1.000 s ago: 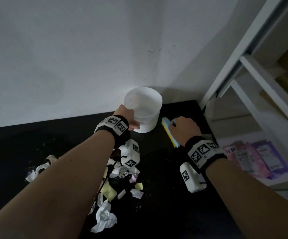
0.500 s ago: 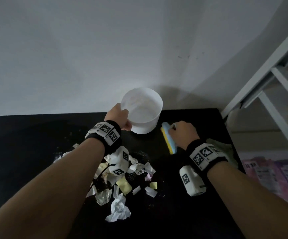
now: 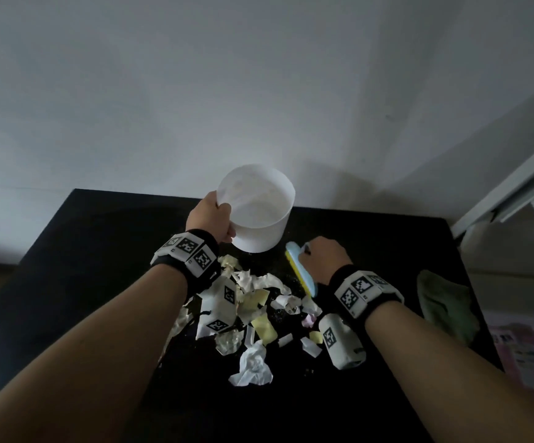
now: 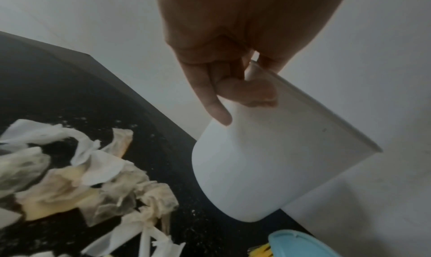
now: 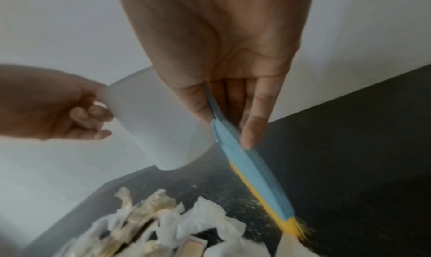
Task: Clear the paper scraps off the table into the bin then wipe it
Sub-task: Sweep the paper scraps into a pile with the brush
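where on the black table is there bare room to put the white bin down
Bare patches: the left part of the black table, between its left edge and the paper scraps; and the near strip below the scraps. Crowded: the middle, where scraps lie between both forearms, and the right side, with the blue-and-yellow brush and crumpled green cloth. The left hand holds the white round bin.

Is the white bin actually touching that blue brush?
Cannot tell. In the head view the white bin and blue brush look narrowly separated; the right wrist view overlaps them, hiding any gap.
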Demonstrator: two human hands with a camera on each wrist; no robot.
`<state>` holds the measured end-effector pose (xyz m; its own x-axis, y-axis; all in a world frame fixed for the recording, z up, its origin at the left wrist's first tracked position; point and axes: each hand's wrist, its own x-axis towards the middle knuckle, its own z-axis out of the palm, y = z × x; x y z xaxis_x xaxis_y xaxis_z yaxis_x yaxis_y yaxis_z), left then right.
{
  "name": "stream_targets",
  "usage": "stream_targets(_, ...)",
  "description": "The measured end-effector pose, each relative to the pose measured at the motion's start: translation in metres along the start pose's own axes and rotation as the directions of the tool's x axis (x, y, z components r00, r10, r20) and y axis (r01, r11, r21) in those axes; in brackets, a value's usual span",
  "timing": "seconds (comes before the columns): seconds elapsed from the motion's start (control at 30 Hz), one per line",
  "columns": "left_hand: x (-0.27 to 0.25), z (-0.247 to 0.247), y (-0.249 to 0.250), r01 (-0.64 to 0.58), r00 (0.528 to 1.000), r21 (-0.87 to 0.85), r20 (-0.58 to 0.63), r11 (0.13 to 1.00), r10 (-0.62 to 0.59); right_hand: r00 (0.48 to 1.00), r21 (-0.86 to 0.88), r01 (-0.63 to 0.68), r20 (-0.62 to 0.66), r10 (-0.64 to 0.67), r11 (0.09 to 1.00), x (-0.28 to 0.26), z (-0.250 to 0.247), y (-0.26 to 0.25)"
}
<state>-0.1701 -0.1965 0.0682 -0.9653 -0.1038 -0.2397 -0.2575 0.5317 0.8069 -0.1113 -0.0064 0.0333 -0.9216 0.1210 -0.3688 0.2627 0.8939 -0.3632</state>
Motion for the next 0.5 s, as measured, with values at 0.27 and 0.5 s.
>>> stream_targets(0.27, -0.012, -0.040, -0.024, -0.001, 0.981, -0.009, -0.195, 1.000, -0.001, 0.983, -0.175, -0.137, -0.143, 0.112, 0.975, 0.004, -0.003, 0.005)
stream_targets(0.5, -0.009, -0.079, -0.046, 0.039, 0.959, -0.010, -0.282, 0.999, -0.040, 0.993, -0.131, 0.101, -0.044, -0.108, 0.986, 0.014, 0.014, -0.053)
